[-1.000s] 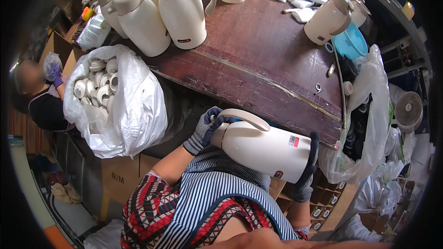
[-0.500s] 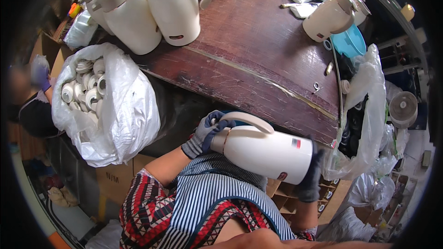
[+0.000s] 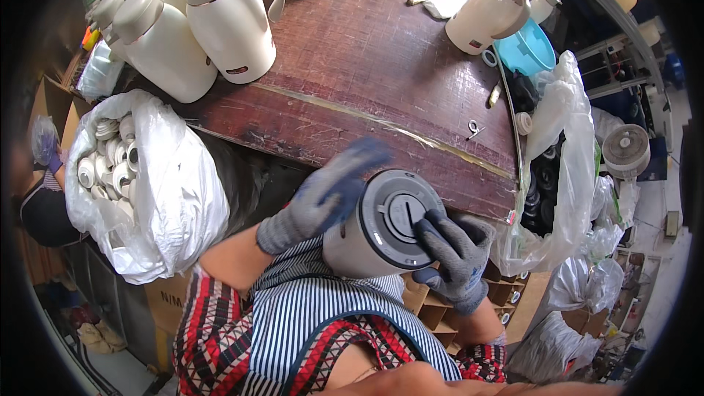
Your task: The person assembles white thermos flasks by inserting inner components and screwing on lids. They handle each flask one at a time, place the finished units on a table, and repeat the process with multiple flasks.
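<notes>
A white vacuum jug is tipped in front of my striped apron, its dark grey round base turned up toward me. A slotted round disc sits in the middle of that base. Bent over the base's right edge, the gloved fingers of my right hand grip the jug, with the thumb lower down at the rim. My left hand, in a grey-and-blue glove, is raised at the jug's left side. Its fingers are smeared by motion, so whether they touch the jug is unclear. The jug's handle and spout are hidden.
Several white jugs stand at the table's far left. More jugs, a blue basin and a small metal piece are at right. Bags of pale round parts and black parts flank the table. Another person's gloved hand shows far left.
The jug has turned from lying sideways to base-up toward me. My left hand has left its top end, and my right hand has shifted onto the base's edge. The view has shifted too.
</notes>
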The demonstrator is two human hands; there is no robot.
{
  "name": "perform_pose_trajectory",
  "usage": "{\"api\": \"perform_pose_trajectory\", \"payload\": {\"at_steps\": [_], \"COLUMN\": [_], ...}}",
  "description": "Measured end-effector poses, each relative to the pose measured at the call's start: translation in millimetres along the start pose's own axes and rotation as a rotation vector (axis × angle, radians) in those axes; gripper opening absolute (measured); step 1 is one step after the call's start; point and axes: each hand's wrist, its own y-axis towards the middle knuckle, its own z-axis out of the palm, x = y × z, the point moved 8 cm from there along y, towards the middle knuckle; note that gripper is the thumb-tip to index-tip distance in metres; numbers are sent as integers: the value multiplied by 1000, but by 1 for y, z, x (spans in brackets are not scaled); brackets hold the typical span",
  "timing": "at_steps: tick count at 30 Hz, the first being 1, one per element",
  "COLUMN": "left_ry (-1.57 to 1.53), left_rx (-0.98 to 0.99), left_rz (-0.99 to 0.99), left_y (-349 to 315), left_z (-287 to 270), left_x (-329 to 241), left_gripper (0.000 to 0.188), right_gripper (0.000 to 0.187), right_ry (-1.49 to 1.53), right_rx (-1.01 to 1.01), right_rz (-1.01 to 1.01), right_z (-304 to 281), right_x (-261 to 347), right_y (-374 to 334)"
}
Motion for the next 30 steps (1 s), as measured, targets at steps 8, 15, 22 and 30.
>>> {"api": "perform_pose_trajectory", "payload": {"at_steps": [8,15,22,30], "left_ry": [115,-155,-399,-999], "left_rx": [469,765,1058,269], "left_rz": [67,17,-123,-821], "left_y": [54,78,95,12], "left_z": [36,59,101,69], "left_x": [20,51,54,160], "left_gripper": [41,43,45,71], "right_gripper": [64,66,69,28], "right_ry": [547,756,736,457], "right_rx": [554,655,610,-127], "right_rz": [-531,-526,-525,564], "right_z": [34,47,45,43], "right_x": [-12,-5,16,-198], "right_y": [36,54,55,80]}}
